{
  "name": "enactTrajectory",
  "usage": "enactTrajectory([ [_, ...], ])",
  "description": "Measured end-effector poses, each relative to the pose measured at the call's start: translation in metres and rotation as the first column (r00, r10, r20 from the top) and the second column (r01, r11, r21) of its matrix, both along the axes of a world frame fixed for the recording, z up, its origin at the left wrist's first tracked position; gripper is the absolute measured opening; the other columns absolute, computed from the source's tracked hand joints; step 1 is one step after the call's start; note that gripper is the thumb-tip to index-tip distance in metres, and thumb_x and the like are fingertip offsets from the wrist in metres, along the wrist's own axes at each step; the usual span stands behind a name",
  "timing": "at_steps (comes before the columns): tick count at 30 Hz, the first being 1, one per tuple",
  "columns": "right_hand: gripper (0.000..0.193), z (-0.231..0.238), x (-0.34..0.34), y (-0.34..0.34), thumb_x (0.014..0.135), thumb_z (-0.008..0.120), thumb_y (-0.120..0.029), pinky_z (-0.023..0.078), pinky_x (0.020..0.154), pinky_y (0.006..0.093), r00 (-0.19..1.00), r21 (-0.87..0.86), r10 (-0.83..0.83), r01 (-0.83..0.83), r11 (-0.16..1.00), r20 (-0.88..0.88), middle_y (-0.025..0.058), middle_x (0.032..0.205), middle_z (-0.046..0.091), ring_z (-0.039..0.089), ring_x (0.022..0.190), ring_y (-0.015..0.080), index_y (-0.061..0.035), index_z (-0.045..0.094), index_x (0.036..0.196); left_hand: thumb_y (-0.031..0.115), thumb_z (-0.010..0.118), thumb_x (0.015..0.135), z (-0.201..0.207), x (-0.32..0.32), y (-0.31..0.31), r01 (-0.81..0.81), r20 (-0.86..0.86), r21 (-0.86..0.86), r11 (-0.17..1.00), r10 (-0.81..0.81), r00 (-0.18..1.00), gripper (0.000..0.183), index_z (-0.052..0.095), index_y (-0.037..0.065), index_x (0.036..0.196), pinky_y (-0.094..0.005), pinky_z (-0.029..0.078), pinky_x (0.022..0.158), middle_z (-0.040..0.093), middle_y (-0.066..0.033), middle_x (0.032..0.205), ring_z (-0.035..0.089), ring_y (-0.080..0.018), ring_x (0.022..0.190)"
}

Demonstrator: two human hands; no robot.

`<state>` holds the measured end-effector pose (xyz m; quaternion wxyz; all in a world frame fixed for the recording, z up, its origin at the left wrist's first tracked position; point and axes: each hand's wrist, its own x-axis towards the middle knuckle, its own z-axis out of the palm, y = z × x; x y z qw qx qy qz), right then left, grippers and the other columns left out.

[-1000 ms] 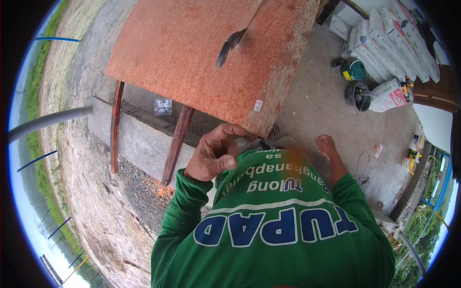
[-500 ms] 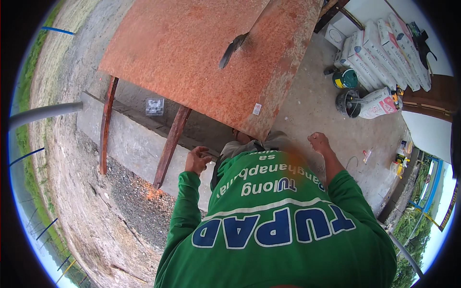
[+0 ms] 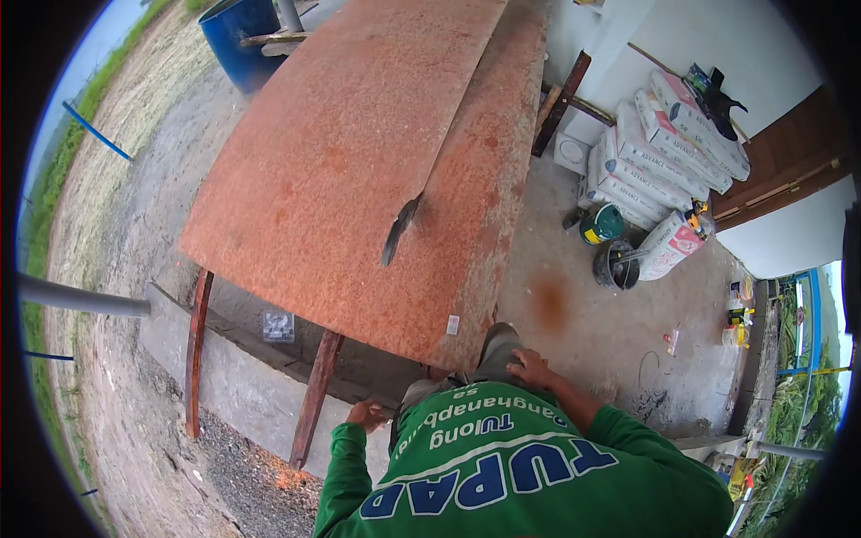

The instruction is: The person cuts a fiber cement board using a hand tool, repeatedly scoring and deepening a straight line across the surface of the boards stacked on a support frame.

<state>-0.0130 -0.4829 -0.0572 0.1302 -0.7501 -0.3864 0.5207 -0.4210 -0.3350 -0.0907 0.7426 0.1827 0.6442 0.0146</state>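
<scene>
A small clear pack (image 3: 278, 326) lies between two brown wooden legs (image 3: 316, 399). Next comes the big red board (image 3: 341, 188), in front of the person, with a thin dark thing (image 3: 398, 233) on it. The left hand (image 3: 366, 415) is near the board's end; whether it grips anything, one cannot tell. Apart from it, the right hand (image 3: 533, 368) rests loosely on the grey trousers (image 3: 498, 352). Farther right are a black bucket (image 3: 614, 272) and piled white bags (image 3: 659, 154).

The board (image 3: 341, 179) lies before you, a sticker (image 3: 453, 325) near its near right corner; a drum (image 3: 238, 45) stands at its far left; to your right, a pail (image 3: 602, 224) and a bucket (image 3: 615, 266) sit on the floor (image 3: 610, 350), just nearer than the stacked sacks (image 3: 664, 143)
</scene>
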Motion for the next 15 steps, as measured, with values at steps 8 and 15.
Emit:
enactTrajectory([
  [8,0.084,0.039,0.021,0.078,0.075,0.051,-0.061,0.023,0.105,0.0405,0.981,0.193,0.109,-0.077,0.978,-0.162,0.0258,0.13,0.039,0.032,0.125,0.0377,-0.0007,0.036,0.132,0.027,0.051,0.085,0.017,0.02,0.026,-0.074,0.123,-0.133,0.988,0.091,0.988,0.031,0.046,-0.002,0.096,-0.0436,0.046,0.061,0.055,-0.0165,0.081,0.058,-0.0299,0.071],
  [15,0.085,-0.027,0.065,0.186,0.069,0.063,-0.053,0.029,0.099,0.0568,0.904,0.041,0.374,-0.39,0.92,0.208,0.0215,0.136,0.03,0.026,0.123,0.0459,-0.0147,0.03,0.138,0.023,0.074,0.072,0.137,0.152,0.084,0.818,-0.514,0.446,0.362,-0.645,0.565,0.041,0.053,-0.003,0.096,-0.0404,0.048,0.063,0.058,-0.0195,0.081,0.06,-0.0289,0.068],
])
